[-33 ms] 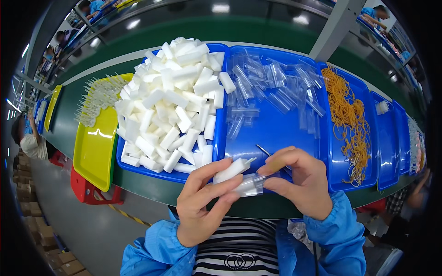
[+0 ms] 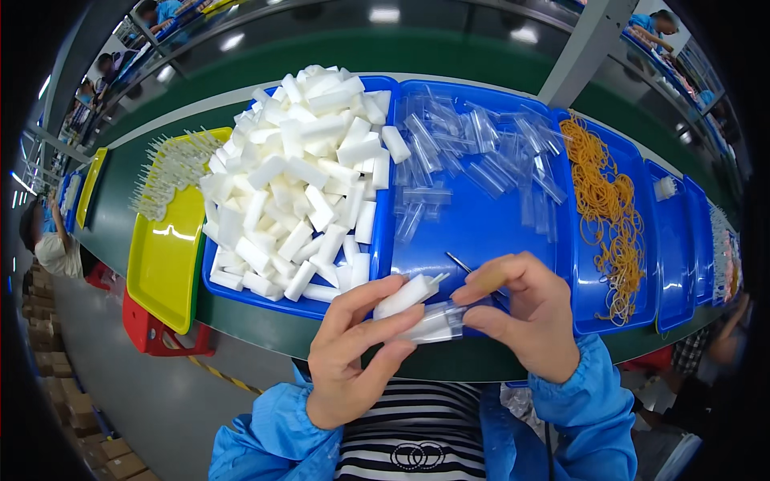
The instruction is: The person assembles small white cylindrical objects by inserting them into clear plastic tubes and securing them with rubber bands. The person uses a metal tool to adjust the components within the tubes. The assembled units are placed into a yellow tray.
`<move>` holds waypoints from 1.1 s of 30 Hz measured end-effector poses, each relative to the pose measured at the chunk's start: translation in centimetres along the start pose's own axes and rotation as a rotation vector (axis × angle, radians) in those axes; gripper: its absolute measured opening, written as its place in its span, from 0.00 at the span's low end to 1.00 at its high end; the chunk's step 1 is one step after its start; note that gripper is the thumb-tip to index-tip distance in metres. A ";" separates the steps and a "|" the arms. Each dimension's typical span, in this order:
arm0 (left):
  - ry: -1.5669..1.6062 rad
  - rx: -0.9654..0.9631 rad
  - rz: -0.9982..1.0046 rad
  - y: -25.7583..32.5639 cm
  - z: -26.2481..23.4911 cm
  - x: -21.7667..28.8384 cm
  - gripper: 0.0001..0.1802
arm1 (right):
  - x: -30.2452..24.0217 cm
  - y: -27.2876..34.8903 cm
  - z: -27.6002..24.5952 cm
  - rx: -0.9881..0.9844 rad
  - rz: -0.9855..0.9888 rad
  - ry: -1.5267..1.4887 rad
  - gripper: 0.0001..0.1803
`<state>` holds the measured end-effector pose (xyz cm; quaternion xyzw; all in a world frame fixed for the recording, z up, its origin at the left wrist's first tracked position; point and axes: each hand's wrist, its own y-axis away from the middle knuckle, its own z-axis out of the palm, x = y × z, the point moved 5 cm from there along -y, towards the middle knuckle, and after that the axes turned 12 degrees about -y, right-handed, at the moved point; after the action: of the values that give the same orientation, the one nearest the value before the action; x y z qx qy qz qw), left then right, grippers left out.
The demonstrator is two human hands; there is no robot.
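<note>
My left hand (image 2: 357,353) is closed round two white foam pieces above the near edge of the blue trays. From the end of the upper foam piece (image 2: 403,297), thin whitish sticks poke out. Below it, the lower foam piece (image 2: 433,324) sits at least partly inside a clear plastic sleeve (image 2: 455,319). The thumb and forefinger of my right hand (image 2: 525,317) pinch the sleeve's right end. Behind those fingers lies a slim metal tool (image 2: 459,261), mostly hidden, so its kind is unclear.
A blue tray (image 2: 385,248) holds heaped white foam pieces. Beside it, another blue tray (image 2: 473,232) has clear sleeves (image 2: 485,132). Orange rubber bands (image 2: 597,184) fill a tray at right. A yellow tray (image 2: 160,276) with whitish sticks (image 2: 172,172) and a red stool (image 2: 164,333) are at left.
Both hands stay almost in place. The foam pieces and the sleeve shift very slightly to the right, along with my right fingertips.
</note>
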<state>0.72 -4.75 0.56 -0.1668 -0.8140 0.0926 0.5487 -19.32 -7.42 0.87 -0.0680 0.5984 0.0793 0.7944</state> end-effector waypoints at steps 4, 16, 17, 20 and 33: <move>0.480 0.123 -0.138 1.2 -0.1 -1.7 0.14 | -0.2 0.1 -0.4 0.086 0.071 -0.181 0.18; 0.520 0.023 -0.163 1.4 0.3 -0.6 0.19 | 0.3 1.6 0.9 -0.051 0.048 0.046 0.22; 0.518 -0.026 -0.195 0.8 0.2 -0.4 0.19 | -0.2 1.9 0.6 -0.057 0.040 0.093 0.22; 0.348 -0.253 -0.153 0.8 0.0 -0.8 0.20 | -2.3 1.5 1.3 -0.292 -0.220 0.580 0.20; 0.449 -0.183 -0.201 0.2 0.1 -0.7 0.20 | -1.1 -9.4 2.9 -0.339 -0.635 1.433 0.16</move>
<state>0.91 -4.86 -0.18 -0.1507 -0.6893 -0.0758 0.7046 -14.95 -16.03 2.87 -0.3892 0.8948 -0.1237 0.1804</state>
